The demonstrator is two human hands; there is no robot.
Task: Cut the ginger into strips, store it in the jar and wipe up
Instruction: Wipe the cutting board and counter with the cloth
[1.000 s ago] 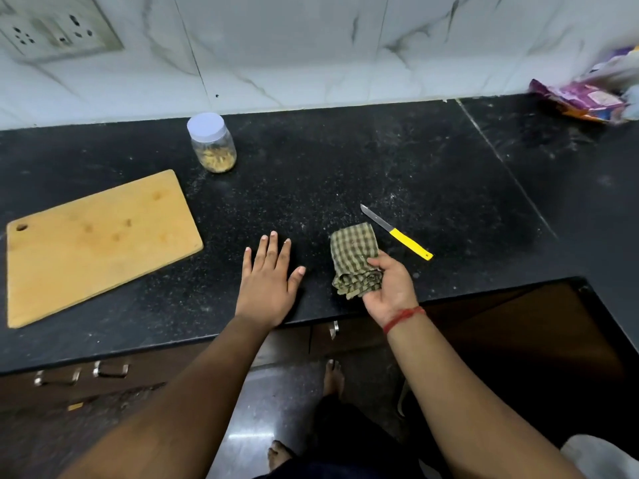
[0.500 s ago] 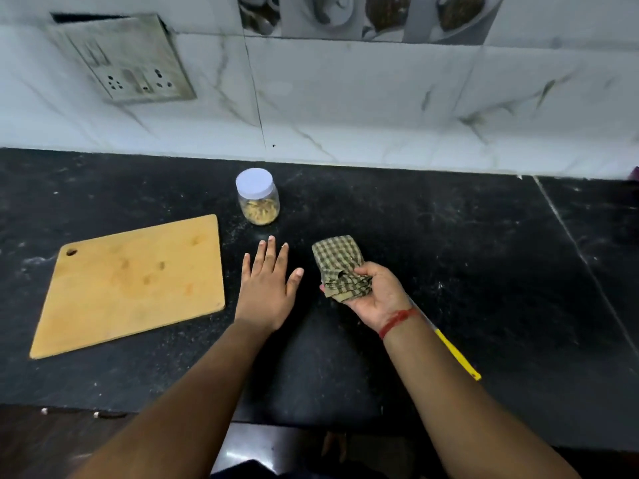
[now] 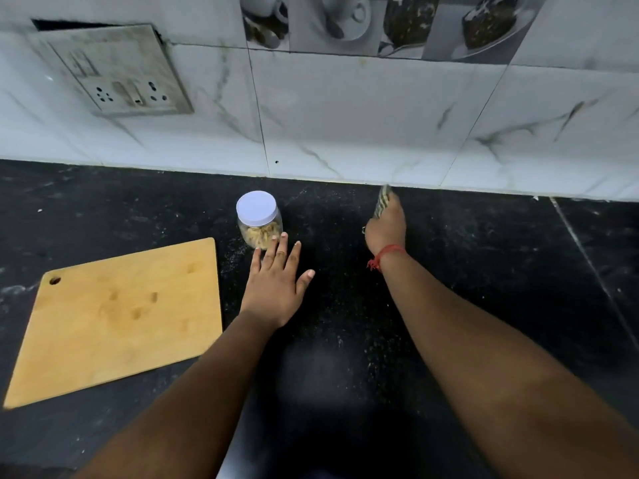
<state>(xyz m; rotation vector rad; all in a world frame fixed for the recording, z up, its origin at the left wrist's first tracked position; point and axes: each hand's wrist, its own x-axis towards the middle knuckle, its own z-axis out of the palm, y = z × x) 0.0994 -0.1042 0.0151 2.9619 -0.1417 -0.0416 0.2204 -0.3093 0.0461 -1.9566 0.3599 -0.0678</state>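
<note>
We note a black speckled counter (image 3: 484,271) running up to a white marble-tiled wall (image 3: 345,115).

Jar (image 3: 260,221): clear, upright, near the counter's back edge, closed with a white lid (image 3: 256,208). Inside it, pale yellow ginger strips (image 3: 261,233) fill roughly the lower half. Nothing else shows in the jar.

Left hand (image 3: 276,288): palm down on the counter just in front of the jar, fingers (image 3: 281,248) straight and spread, thumb out to the right. The fingertips reach the jar's base; we cannot tell whether they touch it. It holds nothing.

Right hand (image 3: 386,226): stretched toward the counter's back edge, close to the wall, to the right of the jar and apart from it. Its fingers are curled round a checked green cloth (image 3: 382,202), of which only a blurred strip shows beyond the knuckles, down against the counter. A red thread (image 3: 385,255) circles the wrist.

Wooden cutting board (image 3: 117,316): flat on the counter's left side, turned a little askew, a hanging hole in its far left corner; its right edge lies just beside the left forearm. Faint stains mark its face; no ginger lies on it.

Pale specks dust the counter between board and jar. A switch-and-socket plate (image 3: 114,74) sits on the wall at upper left.
</note>
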